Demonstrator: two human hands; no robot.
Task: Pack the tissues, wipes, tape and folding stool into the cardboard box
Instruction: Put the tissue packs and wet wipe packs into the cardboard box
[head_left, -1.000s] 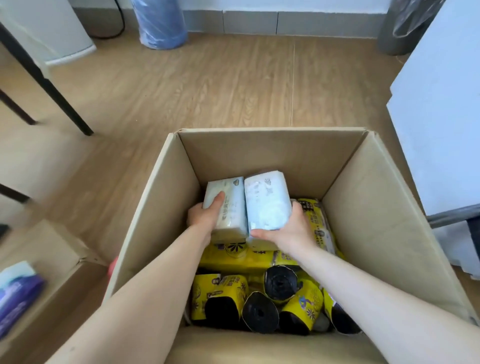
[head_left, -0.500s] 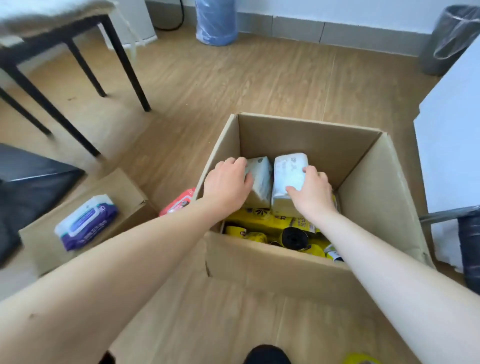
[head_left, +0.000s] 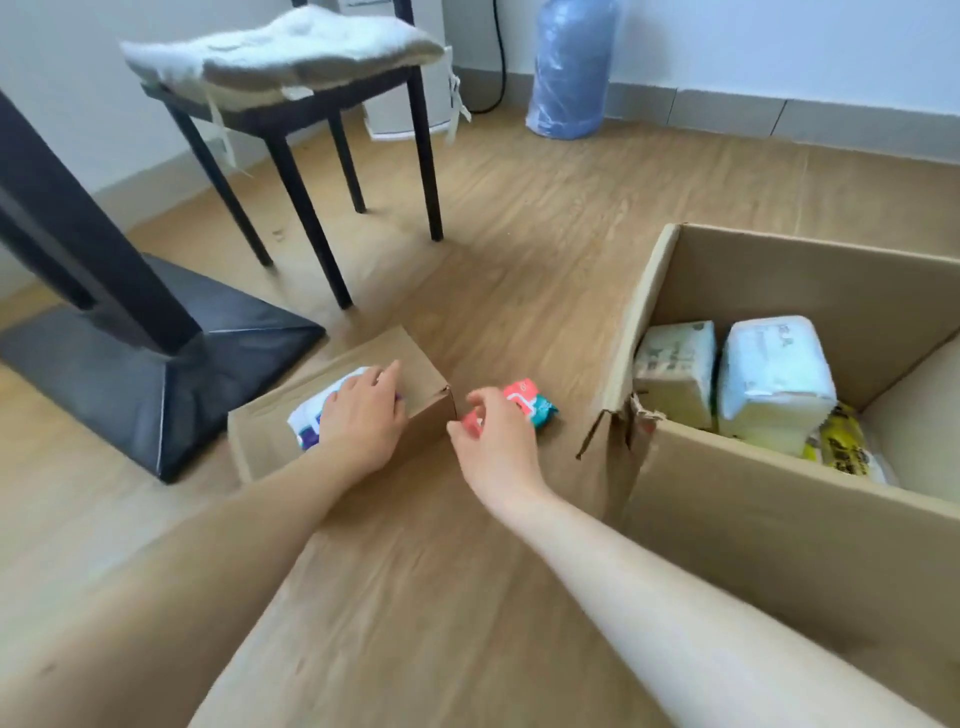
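The left hand (head_left: 363, 415) lies palm-down over a white and purple wipes pack (head_left: 317, 415) on top of a small flat carton (head_left: 421, 384), fingers spread across it but not visibly closed round it; the right hand (head_left: 493, 441) hovers with fingers curled and parted above a red and teal pack (head_left: 530, 402) on the floor (head_left: 545, 234) just beside that carton's right corner, gripping nothing. The large cardboard box (head_left: 753, 509) stands at the right; two tissue packs (head_left: 769, 384) stand upright against its near-left corner, a yellow package (head_left: 836, 441) beside them.
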